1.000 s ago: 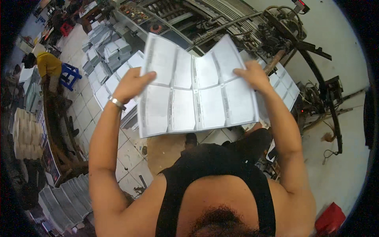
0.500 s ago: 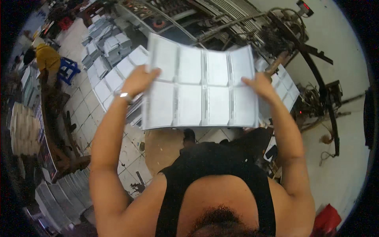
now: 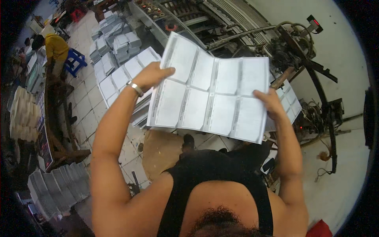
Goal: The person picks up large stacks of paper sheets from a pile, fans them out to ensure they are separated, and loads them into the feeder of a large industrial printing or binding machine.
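Observation:
A large white printed paper sheet [image 3: 211,93], marked out in several rectangular panels, is held up in front of my body; whether more than one layer is there I cannot tell. My left hand [image 3: 153,76] grips its left edge, thumb on the upper face. At the right edge, my right hand [image 3: 272,103] pinches it, thumb on top and the other fingers partly hidden. The sheet bows between the hands, its right side tilted lower. Behind it, partly covered, lie a stack of similar sheets [image 3: 125,75] on the left and more panelled sheets [image 3: 292,98] on the right.
Beyond is a large machine [image 3: 189,23] with rollers and bars, a metal arm [image 3: 316,85] curving down at right. Bundles of paper [image 3: 126,41] stand at the back left. A person in yellow [image 3: 56,47] bends near a blue stool [image 3: 75,61]. Grey stacks [image 3: 59,187] sit lower left.
The sheet has turned clockwise, its right side dropping. My right hand has moved lower and slightly right; my left hand has shifted a little right. Both keep their hold.

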{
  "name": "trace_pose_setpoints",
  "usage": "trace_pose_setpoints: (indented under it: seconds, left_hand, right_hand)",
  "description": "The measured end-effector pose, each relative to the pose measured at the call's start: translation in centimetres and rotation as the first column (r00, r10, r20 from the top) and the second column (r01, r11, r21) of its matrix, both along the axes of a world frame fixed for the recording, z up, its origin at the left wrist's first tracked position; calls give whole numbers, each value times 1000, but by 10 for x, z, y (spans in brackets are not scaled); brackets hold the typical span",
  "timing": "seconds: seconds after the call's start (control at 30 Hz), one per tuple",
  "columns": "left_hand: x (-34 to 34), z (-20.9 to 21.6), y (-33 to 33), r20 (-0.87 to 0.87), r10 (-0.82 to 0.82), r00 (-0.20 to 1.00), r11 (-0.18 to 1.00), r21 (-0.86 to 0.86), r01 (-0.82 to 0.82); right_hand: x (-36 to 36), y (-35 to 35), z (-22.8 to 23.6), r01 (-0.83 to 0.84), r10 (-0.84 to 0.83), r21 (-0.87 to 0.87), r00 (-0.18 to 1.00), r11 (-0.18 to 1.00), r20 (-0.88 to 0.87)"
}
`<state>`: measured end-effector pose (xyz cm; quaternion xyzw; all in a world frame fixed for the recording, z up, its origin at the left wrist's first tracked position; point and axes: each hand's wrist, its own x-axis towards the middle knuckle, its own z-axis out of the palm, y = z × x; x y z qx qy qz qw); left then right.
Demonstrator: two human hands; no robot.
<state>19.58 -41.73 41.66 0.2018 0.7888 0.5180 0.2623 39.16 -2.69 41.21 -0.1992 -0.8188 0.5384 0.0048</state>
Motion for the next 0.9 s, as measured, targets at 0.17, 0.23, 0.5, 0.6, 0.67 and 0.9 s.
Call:
trace_pose_setpoints:
  seconds: [0.17, 0.23, 0.5, 0.6, 0.67, 0.9]
  left_hand:
    - [-2, -9, -7, -106, 56, 993, 978, -197, -76]
    - [-7, -45, 11, -317, -35, 948, 937, -340, -79]
    - [-13, -12, -15, 55, 120, 991, 980, -164, -110]
    - [1, -39, -3, -141, 65, 988, 942, -319, -107]
    - [-8, -54, -15, 56, 117, 992, 993, -11, -116]
    - [8, 12, -40, -132, 77, 988, 941, 337, -28]
  right_hand:
    - [2, -26, 37, 141, -156, 118, 979, 983, 130]
    - [0, -12, -19, 107, -211, 436, 957, 893, 197]
    - [12, -9, 16, 146, -137, -48, 979, 988, 154]
    - [10, -49, 8, 125, -217, 354, 948, 927, 232]
    - [20, -16, -7, 120, -97, -171, 986, 978, 137]
    - [93, 1, 50, 65, -153, -350, 961, 934, -232]
